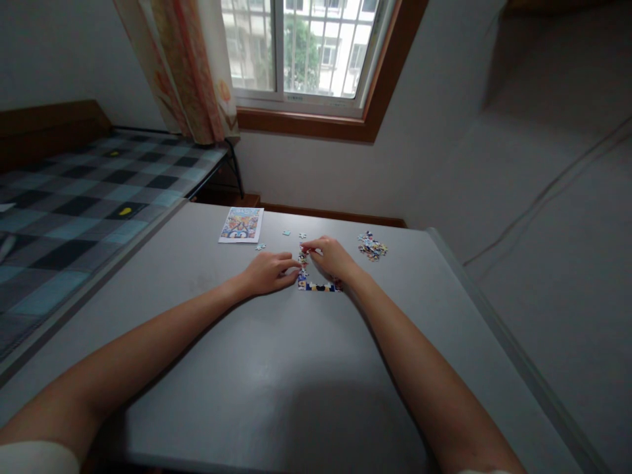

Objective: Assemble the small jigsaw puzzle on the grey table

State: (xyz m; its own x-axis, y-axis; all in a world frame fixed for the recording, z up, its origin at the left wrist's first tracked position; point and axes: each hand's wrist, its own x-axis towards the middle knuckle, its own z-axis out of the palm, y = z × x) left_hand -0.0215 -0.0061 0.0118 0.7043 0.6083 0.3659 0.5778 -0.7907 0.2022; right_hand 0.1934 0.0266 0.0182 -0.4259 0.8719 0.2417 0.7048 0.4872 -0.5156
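On table [276, 368]: L hand [269, 272] fingers flat, touching puzzle strip [318, 286]; R hand [332, 257] fingers pinch its top.

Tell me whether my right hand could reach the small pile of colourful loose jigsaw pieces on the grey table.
Probably yes: the pile lies just right of the right hand, with only bare tabletop between them.

One view only, from the person's head above the near edge of the grey table [276, 382]. It faces forward and down toward the far edge, the window [301, 52] and the bed [74, 204], with the left hand [266, 273] and right hand [332, 258] small at mid-frame.
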